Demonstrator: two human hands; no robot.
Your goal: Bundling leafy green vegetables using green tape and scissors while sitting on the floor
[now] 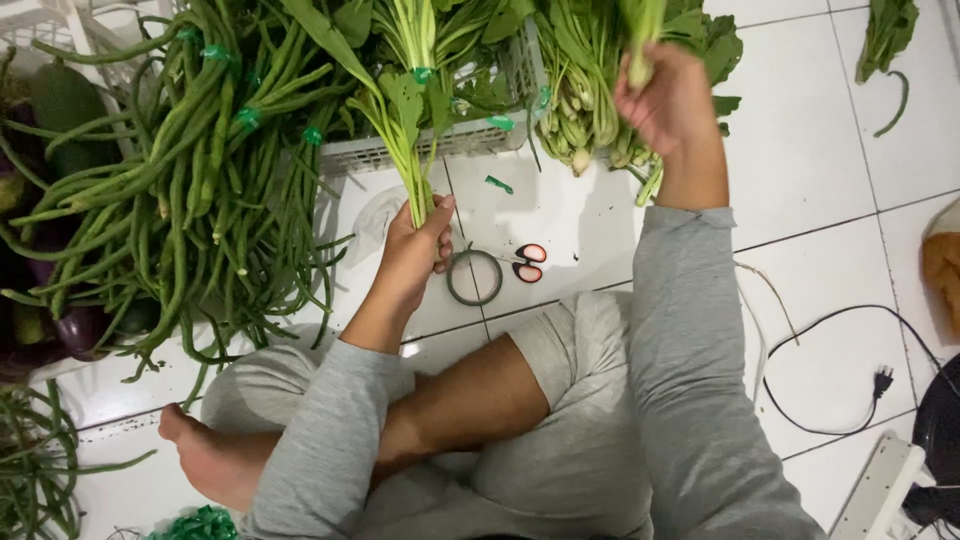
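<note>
Green stalks [418, 190] within left-hand fingers [440, 222]

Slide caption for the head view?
Left hand grips a leafy green stalk bundle; right hand holds another green stalk above the white tiled floor.

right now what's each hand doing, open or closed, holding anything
Left hand: closed around the stems of a bunch of leafy greens.
Right hand: closed on a few green stalks, raised above the pile.
</note>
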